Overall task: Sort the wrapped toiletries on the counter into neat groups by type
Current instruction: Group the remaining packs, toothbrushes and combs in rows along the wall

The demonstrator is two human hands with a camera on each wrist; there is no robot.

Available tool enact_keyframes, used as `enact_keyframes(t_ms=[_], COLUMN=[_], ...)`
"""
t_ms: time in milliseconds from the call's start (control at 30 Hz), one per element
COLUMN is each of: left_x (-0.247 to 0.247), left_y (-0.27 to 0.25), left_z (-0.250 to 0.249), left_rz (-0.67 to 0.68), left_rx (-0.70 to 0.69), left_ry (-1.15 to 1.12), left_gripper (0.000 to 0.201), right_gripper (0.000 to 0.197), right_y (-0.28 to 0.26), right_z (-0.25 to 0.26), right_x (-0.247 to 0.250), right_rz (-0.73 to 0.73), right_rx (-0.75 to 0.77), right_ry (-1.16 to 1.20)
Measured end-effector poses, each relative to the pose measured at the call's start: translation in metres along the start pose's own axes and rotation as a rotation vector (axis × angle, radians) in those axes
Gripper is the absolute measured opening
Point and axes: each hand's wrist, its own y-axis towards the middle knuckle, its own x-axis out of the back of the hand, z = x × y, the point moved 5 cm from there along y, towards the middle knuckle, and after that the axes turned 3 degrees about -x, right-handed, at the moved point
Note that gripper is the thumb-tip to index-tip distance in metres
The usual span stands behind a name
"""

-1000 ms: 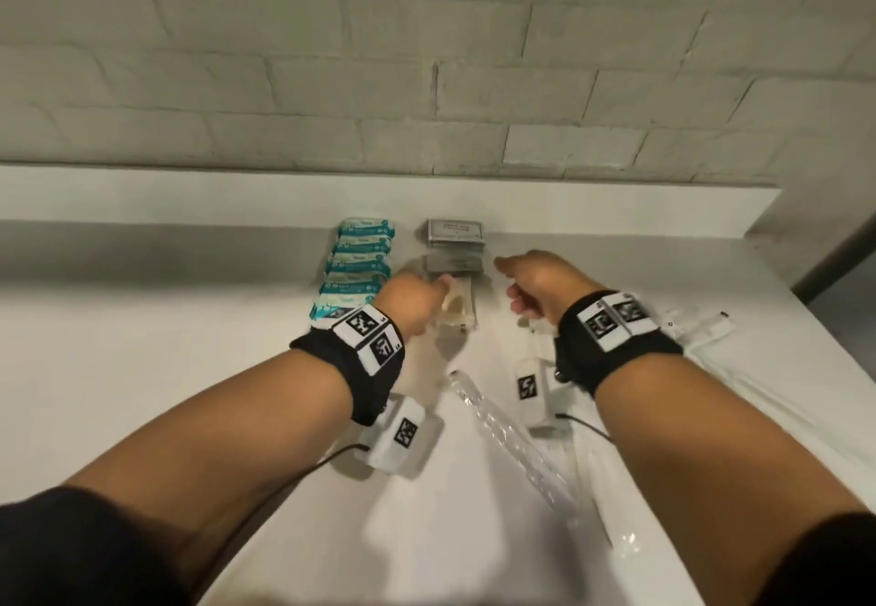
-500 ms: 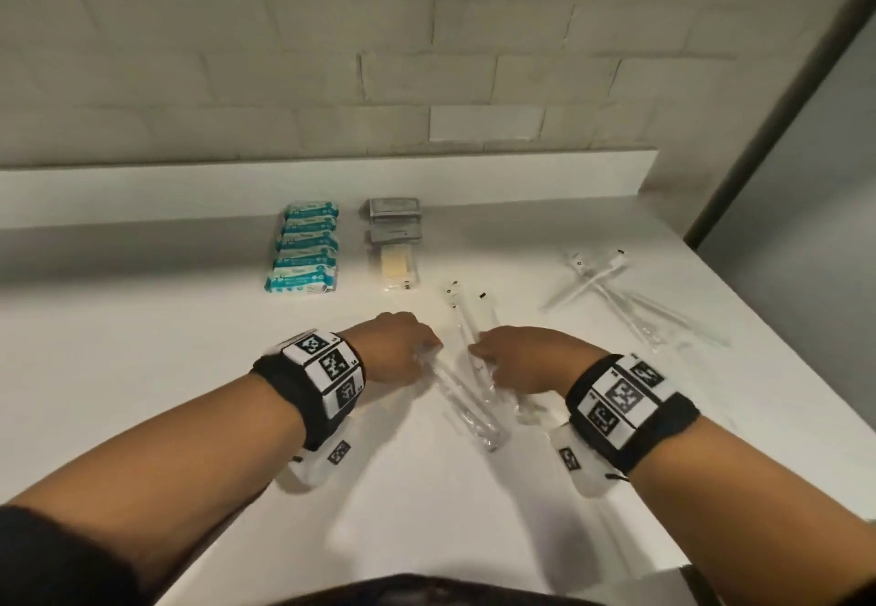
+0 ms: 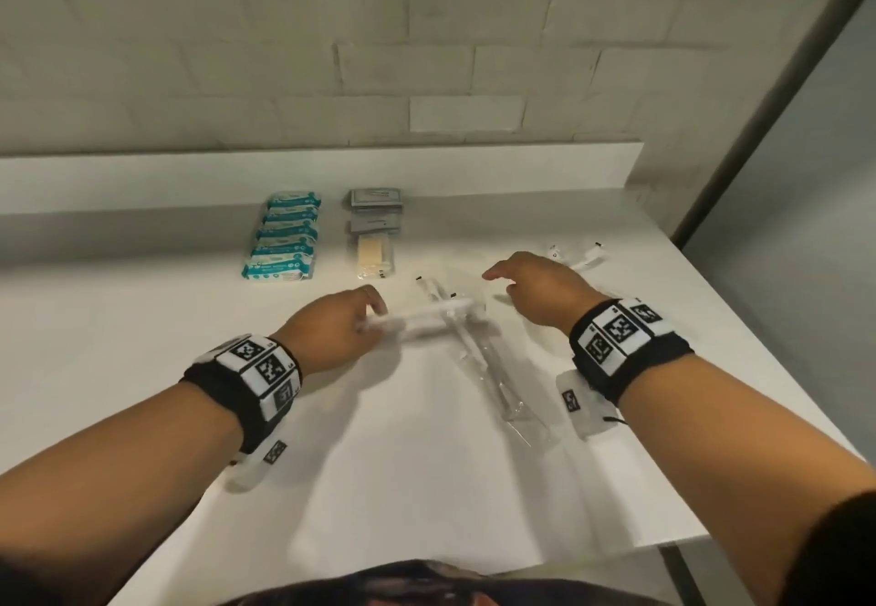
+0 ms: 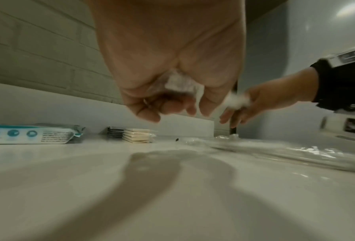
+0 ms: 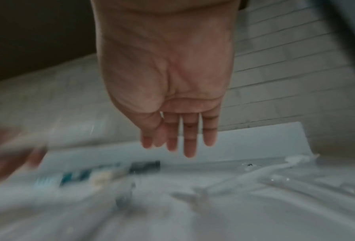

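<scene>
My left hand (image 3: 360, 321) (image 4: 172, 104) grips one end of a clear-wrapped white toothbrush (image 3: 429, 318), held level just above the counter (image 3: 379, 463); its wrapper shows crumpled in my palm in the left wrist view. Beneath it lie more wrapped toothbrushes (image 3: 479, 359) (image 4: 285, 153), pointing toward me. My right hand (image 3: 531, 283) (image 5: 178, 140) hovers with straight fingers and holds nothing, to the right of that pile. Further right lie other wrapped toothbrushes (image 3: 580, 257) (image 5: 275, 169). A row of teal packets (image 3: 284, 238) (image 4: 30, 134), grey sachets (image 3: 377, 212) and a cream packet (image 3: 374, 254) sit near the back.
A low white ledge (image 3: 189, 178) and a brick wall (image 3: 426, 36) close the back. The counter's right edge (image 3: 758, 368) drops off beside a grey panel. Bare counter stretches to the left and in front of me.
Both hands came back from the sachets to the toothbrush pile. My left hand has lifted one wrapped toothbrush and turned it sideways; my right hand has opened and swung right.
</scene>
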Motion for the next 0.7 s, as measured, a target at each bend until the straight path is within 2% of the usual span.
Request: enact_keyframes(t_ms=[100,167,200,300,367,467,533,633,700], left_x=[0.006,0.005,0.001,-0.029,-0.048,-0.059,-0.059,-0.056,-0.056], left_y=[0.026,0.046,0.058,0.085,0.094,0.098,0.100,0.100,0.097], left_z=[-0.016,-0.025,-0.031,-0.037,-0.033,-0.023,-0.020,-0.025,-0.030], left_rz=[-0.238,-0.284,-0.235,0.058,0.154,0.125,0.073,0.057,0.075], left_rx=[0.025,0.016,-0.008,-0.069,-0.082,-0.045,-0.052,-0.097,-0.100], left_ry=[-0.166,-0.231,-0.203,0.019,0.109,0.132,0.210,0.321,0.329], left_gripper=[0.014,0.016,0.019,0.050,0.062,0.057,0.050,0.035,0.036], right_gripper=[0.063,0.061,0.058,0.039,0.033,0.027,0.032,0.035,0.033], right_y=[-0.001,-0.002,-0.002,-0.010,-0.013,-0.018,-0.017,-0.015,-0.013], right_z=[0.011,0.022,0.023,0.030,0.026,0.017,0.005,-0.015,-0.036], right_x=[-0.017,-0.031,-0.035,-0.033,-0.029,-0.028,-0.028,-0.013,0.002], right_rz=[0.098,0.126,0.116,0.023,0.022,0.062,0.083,0.074,0.049], right_rx=[0.224,0.349,0.395,0.516,0.577,0.638,0.672,0.666,0.633], right_ry=[-0.264,-0.410,-0.454,-0.514,-0.554,-0.669,-0.758,-0.717,-0.691])
